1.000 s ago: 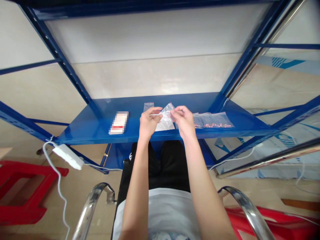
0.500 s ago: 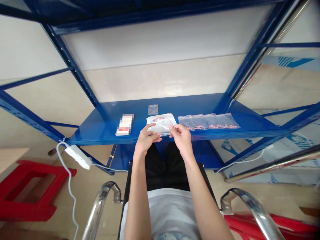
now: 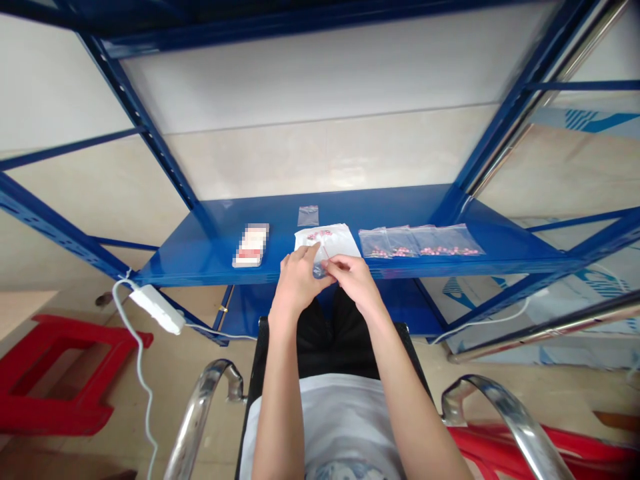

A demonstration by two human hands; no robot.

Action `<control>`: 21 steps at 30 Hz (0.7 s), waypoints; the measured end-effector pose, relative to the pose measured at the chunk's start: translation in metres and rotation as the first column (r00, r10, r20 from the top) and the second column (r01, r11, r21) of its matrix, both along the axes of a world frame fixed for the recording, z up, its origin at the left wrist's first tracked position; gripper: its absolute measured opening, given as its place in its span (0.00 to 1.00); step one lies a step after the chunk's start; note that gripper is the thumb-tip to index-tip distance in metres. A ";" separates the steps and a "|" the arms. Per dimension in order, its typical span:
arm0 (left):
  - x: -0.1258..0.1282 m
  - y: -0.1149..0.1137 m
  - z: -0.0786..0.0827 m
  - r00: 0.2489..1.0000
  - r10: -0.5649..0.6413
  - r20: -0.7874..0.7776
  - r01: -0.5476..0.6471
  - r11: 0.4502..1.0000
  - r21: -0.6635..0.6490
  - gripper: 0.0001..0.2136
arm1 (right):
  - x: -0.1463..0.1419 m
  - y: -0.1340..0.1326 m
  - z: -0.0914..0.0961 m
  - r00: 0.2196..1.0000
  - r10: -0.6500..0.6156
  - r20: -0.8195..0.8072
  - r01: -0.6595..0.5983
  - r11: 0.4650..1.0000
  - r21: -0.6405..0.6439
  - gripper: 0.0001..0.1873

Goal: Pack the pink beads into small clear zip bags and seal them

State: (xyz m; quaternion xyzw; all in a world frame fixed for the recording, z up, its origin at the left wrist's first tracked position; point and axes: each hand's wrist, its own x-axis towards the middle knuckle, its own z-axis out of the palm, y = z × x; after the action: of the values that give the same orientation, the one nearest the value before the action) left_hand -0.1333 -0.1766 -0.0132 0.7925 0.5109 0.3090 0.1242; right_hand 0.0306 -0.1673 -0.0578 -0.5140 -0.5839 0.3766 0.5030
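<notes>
A clear plastic bag (image 3: 331,239) with small red pieces inside lies on the blue shelf (image 3: 200,257). My left hand (image 3: 296,283) and my right hand (image 3: 350,277) meet at the bag's near edge, fingers pinched together on it. Between the fingertips shows a small clear piece, too small to name. Both forearms reach forward from my lap.
Filled clear bags with red pieces (image 3: 423,241) lie to the right on the shelf. A small empty bag (image 3: 308,215) lies behind, and a white-and-red packet (image 3: 251,246) to the left. A white power strip (image 3: 156,309) hangs at the shelf's left edge. Chrome chair arms (image 3: 200,407) flank me. A red stool (image 3: 47,373) stands lower left.
The bag was held up between both hands; it now lies flat on the shelf. Both hands have come down and drawn together at its near edge.
</notes>
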 end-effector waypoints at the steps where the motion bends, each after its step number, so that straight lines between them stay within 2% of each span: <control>1: 0.002 0.001 -0.001 1.000 0.011 -0.004 -0.011 1.000 -0.005 0.32 | 0.000 0.000 0.000 1.000 -0.001 0.020 0.001 1.000 0.012 0.22; 10: 0.000 0.009 -0.018 0.993 0.012 0.115 -0.016 0.999 0.035 0.25 | 0.005 0.001 0.012 0.989 0.007 0.150 -0.019 0.997 0.075 0.30; 13: -0.001 0.011 -0.020 0.988 0.007 0.154 -0.016 0.998 0.057 0.24 | 0.007 0.000 0.019 0.979 0.111 0.171 -0.119 0.992 0.035 0.29; 15: -0.002 0.011 -0.020 0.982 0.020 0.186 -0.035 0.996 0.076 0.22 | 0.012 0.001 0.024 0.966 0.216 0.145 -0.215 0.976 -0.023 0.24; 18: -0.008 0.012 -0.018 0.972 0.026 0.233 -0.051 0.994 0.100 0.20 | 0.028 0.016 0.036 0.955 0.276 0.107 -0.266 0.959 -0.099 0.19; 21: -0.014 0.012 -0.018 0.967 0.024 0.252 -0.054 0.992 0.114 0.19 | 0.048 0.053 0.051 0.954 0.205 0.221 -0.186 0.977 -0.104 0.18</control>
State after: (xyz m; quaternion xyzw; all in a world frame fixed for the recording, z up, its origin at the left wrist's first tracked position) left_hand -0.1474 -0.1647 -0.0310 0.7430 0.4872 0.4391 0.1335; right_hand 0.0783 -0.1143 -0.0066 -0.5140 -0.6704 0.3860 0.3706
